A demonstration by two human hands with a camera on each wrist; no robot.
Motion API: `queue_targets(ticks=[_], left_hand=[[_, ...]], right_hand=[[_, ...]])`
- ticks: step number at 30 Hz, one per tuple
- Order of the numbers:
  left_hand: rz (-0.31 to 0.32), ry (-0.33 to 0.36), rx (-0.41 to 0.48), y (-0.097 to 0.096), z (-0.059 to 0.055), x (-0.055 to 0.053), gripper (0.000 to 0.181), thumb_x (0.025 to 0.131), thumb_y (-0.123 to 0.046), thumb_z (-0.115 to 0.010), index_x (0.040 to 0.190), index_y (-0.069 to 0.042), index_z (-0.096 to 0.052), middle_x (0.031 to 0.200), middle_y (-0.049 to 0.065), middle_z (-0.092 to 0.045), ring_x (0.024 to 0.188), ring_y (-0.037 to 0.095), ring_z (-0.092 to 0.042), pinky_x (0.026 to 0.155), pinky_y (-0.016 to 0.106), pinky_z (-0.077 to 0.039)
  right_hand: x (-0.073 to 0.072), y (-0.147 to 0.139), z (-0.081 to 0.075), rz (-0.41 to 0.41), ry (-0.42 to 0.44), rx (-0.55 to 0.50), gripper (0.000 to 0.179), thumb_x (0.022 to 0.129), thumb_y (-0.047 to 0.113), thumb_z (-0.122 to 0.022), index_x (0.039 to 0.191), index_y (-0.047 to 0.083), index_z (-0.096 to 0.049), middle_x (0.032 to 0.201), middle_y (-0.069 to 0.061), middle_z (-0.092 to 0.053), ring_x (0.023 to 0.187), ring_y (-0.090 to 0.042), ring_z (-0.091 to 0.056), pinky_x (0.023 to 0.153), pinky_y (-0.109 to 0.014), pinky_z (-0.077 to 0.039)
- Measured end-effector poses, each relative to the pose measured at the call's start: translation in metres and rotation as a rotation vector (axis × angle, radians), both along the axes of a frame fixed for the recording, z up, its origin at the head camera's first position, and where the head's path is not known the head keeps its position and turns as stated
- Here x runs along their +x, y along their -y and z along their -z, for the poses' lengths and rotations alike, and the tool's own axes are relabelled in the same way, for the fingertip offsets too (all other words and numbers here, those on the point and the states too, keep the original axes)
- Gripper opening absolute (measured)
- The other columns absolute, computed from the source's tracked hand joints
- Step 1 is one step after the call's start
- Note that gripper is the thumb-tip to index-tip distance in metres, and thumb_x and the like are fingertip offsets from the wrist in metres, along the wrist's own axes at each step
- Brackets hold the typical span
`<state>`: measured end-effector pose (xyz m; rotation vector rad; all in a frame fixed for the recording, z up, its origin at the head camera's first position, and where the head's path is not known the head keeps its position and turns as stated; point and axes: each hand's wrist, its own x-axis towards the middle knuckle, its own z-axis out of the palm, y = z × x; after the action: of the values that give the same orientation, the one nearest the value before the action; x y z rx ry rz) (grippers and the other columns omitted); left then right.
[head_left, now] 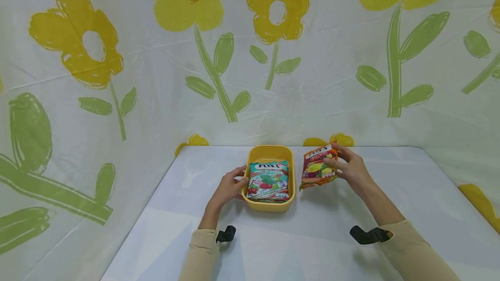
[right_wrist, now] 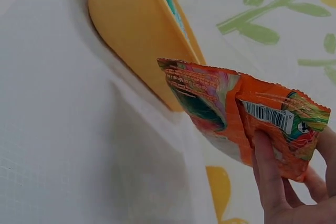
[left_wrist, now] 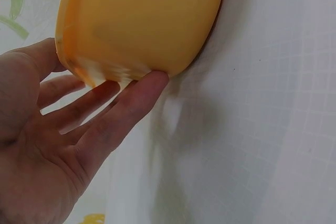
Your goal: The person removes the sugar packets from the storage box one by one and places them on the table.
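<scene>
One orange FOX'S bag (head_left: 317, 170): hung tilted above the table (head_left: 312, 237), just right of the yellow tub (head_left: 269, 207) and apart from it.
Right hand (head_left: 354, 172): pinched the bag at its right side, digits on front and back, spread only to the pack's thickness.
Left hand (head_left: 228, 185): partly curled, holding the tub by its left rim and wall.
Bag weight: judged light; one hand carried it from one side.
Bag feel: judged soft film over small loose sweets; contents would likely slide toward the low end and shift the balance.
Bag surface: glossy, so probably a little slippery.
Bag fragility: judged low, though hard squeezing might have strained the seams.
Best hold: the full body of the pack; the thin crimped end alone looked poorer.
Mint Blossom bag (head_left: 269, 181): lay face up in the tub, toward its near end.
Tub handling: judged stiff and light, likely to skid unless steadied.
</scene>
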<state>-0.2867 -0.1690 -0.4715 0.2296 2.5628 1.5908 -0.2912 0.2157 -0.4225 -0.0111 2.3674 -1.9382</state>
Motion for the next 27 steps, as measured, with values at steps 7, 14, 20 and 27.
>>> queue_targets(ticks=[7,14,20,27], left_hand=[[0.001,0.006,-0.007,0.001,-0.001,0.000,0.052,0.099,-0.022,-0.058,0.149,-0.017,-0.044,0.136,0.017,-0.054,0.096,0.024,-0.064,0.059,0.034,-0.063],[0.002,0.010,0.002,0.000,-0.002,0.000,0.053,0.099,-0.023,-0.058,0.149,-0.017,-0.043,0.136,0.016,-0.054,0.097,0.024,-0.064,0.060,0.035,-0.063],[-0.007,0.011,-0.016,-0.001,-0.002,0.000,0.053,0.098,-0.024,-0.058,0.149,-0.018,-0.043,0.137,0.016,-0.054,0.099,0.024,-0.063,0.059,0.034,-0.063],[-0.006,0.010,-0.015,-0.001,-0.001,0.000,0.053,0.098,-0.023,-0.058,0.149,-0.018,-0.043,0.136,0.016,-0.054,0.097,0.023,-0.063,0.059,0.034,-0.063]], right_hand=[[-0.002,0.000,0.007,-0.005,0.008,-0.006,0.081,0.091,0.041,-0.067,0.157,0.021,-0.024,0.159,-0.017,-0.026,0.132,-0.031,-0.040,0.093,-0.029,-0.058],[-0.002,0.003,0.011,-0.003,0.014,-0.005,0.081,0.091,0.040,-0.068,0.157,0.020,-0.025,0.158,-0.018,-0.027,0.129,-0.030,-0.042,0.087,-0.023,-0.059],[-0.003,0.006,0.014,-0.010,-0.001,0.016,0.081,0.091,0.039,-0.068,0.156,0.018,-0.025,0.158,-0.019,-0.027,0.129,-0.032,-0.043,0.084,-0.021,-0.059],[-0.006,0.011,0.019,-0.018,-0.015,0.059,0.082,0.090,0.040,-0.069,0.156,0.017,-0.026,0.157,-0.020,-0.029,0.132,-0.036,-0.041,0.092,-0.034,-0.059]])
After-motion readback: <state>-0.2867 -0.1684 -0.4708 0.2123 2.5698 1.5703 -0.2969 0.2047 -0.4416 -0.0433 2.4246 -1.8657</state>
